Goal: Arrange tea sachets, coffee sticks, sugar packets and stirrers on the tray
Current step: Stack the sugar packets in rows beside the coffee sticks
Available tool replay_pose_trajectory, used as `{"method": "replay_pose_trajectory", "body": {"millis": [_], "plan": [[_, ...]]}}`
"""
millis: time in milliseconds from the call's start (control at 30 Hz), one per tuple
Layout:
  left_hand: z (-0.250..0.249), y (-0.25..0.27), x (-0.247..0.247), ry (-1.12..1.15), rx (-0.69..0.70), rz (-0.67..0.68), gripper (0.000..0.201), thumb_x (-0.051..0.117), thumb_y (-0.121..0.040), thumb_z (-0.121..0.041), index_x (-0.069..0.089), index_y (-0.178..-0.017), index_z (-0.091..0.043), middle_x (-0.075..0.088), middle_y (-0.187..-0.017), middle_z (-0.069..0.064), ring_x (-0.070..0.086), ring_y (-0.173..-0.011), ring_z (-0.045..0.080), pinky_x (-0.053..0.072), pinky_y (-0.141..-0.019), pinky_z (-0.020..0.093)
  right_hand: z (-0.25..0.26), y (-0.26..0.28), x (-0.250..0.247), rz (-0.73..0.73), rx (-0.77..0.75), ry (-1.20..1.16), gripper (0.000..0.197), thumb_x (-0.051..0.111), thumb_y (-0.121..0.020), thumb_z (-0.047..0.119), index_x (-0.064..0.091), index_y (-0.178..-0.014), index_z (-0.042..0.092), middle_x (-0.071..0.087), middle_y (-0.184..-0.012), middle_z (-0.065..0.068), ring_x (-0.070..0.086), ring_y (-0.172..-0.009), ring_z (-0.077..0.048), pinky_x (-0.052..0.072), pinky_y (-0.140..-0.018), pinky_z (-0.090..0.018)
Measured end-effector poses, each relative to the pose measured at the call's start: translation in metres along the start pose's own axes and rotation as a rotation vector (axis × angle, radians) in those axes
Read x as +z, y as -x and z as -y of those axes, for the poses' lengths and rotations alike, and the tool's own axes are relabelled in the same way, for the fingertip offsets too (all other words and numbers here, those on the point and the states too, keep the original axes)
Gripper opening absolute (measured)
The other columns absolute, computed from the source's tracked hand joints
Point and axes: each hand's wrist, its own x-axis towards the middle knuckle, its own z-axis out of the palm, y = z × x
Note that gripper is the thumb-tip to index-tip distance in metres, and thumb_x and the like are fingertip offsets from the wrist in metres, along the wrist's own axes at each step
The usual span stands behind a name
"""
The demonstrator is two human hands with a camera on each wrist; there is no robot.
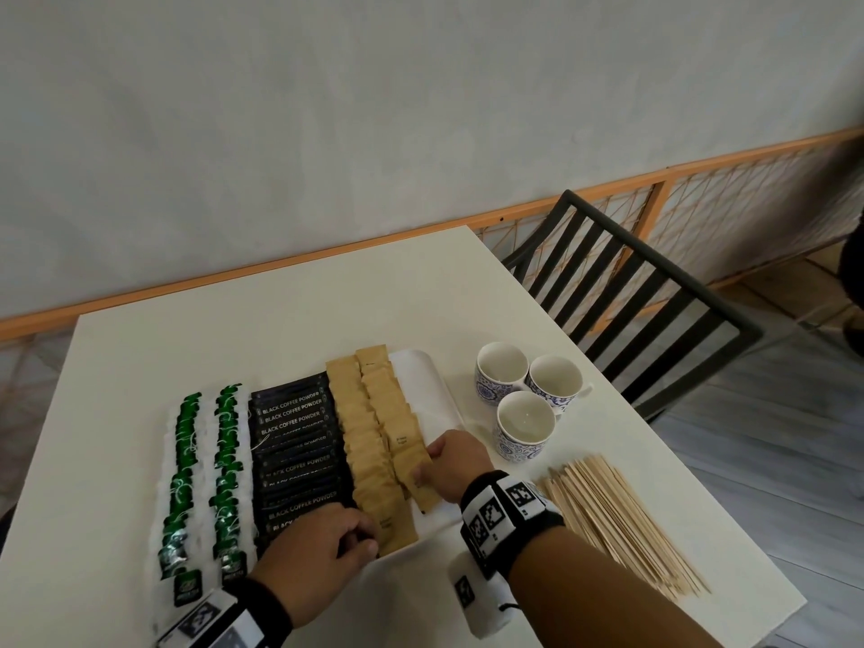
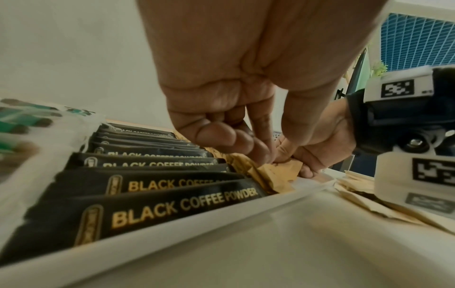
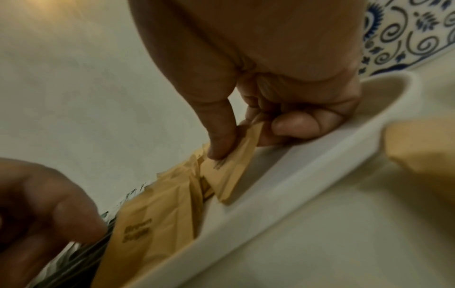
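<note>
Sugar packets (image 1: 374, 441) are being lined up: right hand (image 1: 451, 465) pinches one, left hand (image 1: 322, 549) curled steadying them; stirrers (image 1: 617, 516), lower right, seem next.

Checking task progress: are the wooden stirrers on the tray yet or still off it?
Off it. The wooden stirrers lie piled on the table, right of the tray.

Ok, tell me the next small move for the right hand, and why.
Probably lay the pinched sugar packet flat at the near end of the second brown row. The right hand holds it tilted above the tray, that row stops short of the front edge, and the stirrers lie on the table, off the tray.
</note>
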Motion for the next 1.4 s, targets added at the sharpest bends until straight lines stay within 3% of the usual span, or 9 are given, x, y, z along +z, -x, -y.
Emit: {"method": "replay_pose_trajectory", "body": {"millis": [67,167,233,400,533,667,800,1000,1400], "plan": [[0.0,-0.002,0.001,-0.016,0.003,0.002,0.005,0.057,-0.091,-0.041,0.057,-0.092,-0.046,0.055,-0.092,-0.015,0.055,-0.084,0.0,0.041,-0.071,0.012,-0.001,-0.001,0.0,0.015,-0.012,0.005,0.029,0.075,-0.077,0.028,0.06,-0.053,0.021,0.054,-0.058,0.004,0.056,-0.069,-0.017,0.042,-0.062,-0.022],[0.0,-0.004,0.002,-0.016,0.004,0.002,0.005,0.058,-0.09,-0.042,0.057,-0.091,-0.046,0.056,-0.093,-0.015,0.055,-0.085,-0.001,0.042,-0.072,0.012,-0.001,-0.002,0.0,0.029,-0.021,0.021,0.015,0.072,-0.081,0.028,0.071,-0.071,0.016,0.063,-0.072,-0.001,0.061,-0.076,-0.017,0.044,-0.065,-0.023],[0.0,-0.004,0.003,-0.025,0.012,0.005,0.006,0.057,-0.09,-0.042,0.055,-0.089,-0.047,0.056,-0.094,-0.016,0.055,-0.086,-0.002,0.042,-0.074,0.013,-0.001,-0.002,0.0,0.022,-0.026,0.042,0.018,0.07,-0.082,0.028,0.073,-0.08,0.011,0.064,-0.077,-0.003,0.061,-0.078,-0.018,0.043,-0.066,-0.023],[0.0,-0.006,0.005,-0.049,0.033,-0.03,0.005,0.056,-0.091,-0.041,0.055,-0.09,-0.046,0.053,-0.093,-0.017,0.052,-0.086,-0.001,0.039,-0.07,0.01,-0.003,-0.002,0.002,-0.056,-0.024,0.07,0.02,0.066,-0.085,0.026,0.073,-0.081,0.008,0.063,-0.077,-0.003,0.066,-0.087,-0.021,0.043,-0.067,-0.023],[-0.003,-0.02,0.003,-0.183,0.117,-0.186,0.015,0.058,-0.091,-0.037,0.064,-0.103,-0.032,0.04,-0.09,-0.016,0.042,-0.091,0.008,0.035,-0.074,0.017,-0.006,0.001,0.008,-0.118,-0.028,0.098,0.021,0.065,-0.087,0.029,0.071,-0.096,0.01,0.069,-0.098,-0.002,0.064,-0.098,-0.02,0.046,-0.075,-0.023],[-0.012,-0.053,-0.014,-0.316,0.167,-0.386,0.018,0.058,-0.09,-0.029,0.068,-0.105,-0.026,0.044,-0.095,-0.011,0.042,-0.092,0.014,0.044,-0.08,0.028,-0.01,0.004,0.01,-0.153,-0.015,0.097,0.021,0.062,-0.089,0.029,0.068,-0.099,0.013,0.068,-0.102,-0.003,0.063,-0.1,-0.02,0.043,-0.073,-0.022],[-0.031,-0.087,-0.03,-0.526,0.126,-0.284,0.025,0.042,-0.096,-0.033,0.063,-0.11,-0.031,0.045,-0.11,-0.007,0.038,-0.106,0.016,0.039,-0.091,0.03,-0.014,0.008,0.007,-0.18,-0.019,0.126,0.02,0.057,-0.092,0.027,0.065,-0.102,0.012,0.067,-0.108,-0.005,0.061,-0.103,-0.02,0.045,-0.079,-0.024],[-0.044,-0.119,-0.027,-0.796,0.108,-0.084,0.027,0.042,-0.096,-0.033,0.066,-0.108,-0.028,0.045,-0.117,-0.001,0.037,-0.113,0.022,0.038,-0.093,0.035,-0.015,0.014,0.004,-0.145,-0.054,0.131,0.022,0.052,-0.089,0.018,0.064,-0.106,0.008,0.066,-0.111,-0.008,0.06,-0.108,-0.024,0.049,-0.087,-0.029],[-0.044,-0.128,-0.013,-0.825,0.091,-0.039,0.022,0.042,-0.091,-0.027,0.059,-0.103,-0.021,0.045,-0.12,0.001,0.038,-0.113,0.023,0.035,-0.09,0.034,-0.011,0.018,0.001,-0.12,-0.052,0.113,0.022,0.054,-0.088,0.016,0.062,-0.106,0.008,0.064,-0.112,-0.01,0.058,-0.108,-0.025,0.049,-0.088,-0.031]]}}
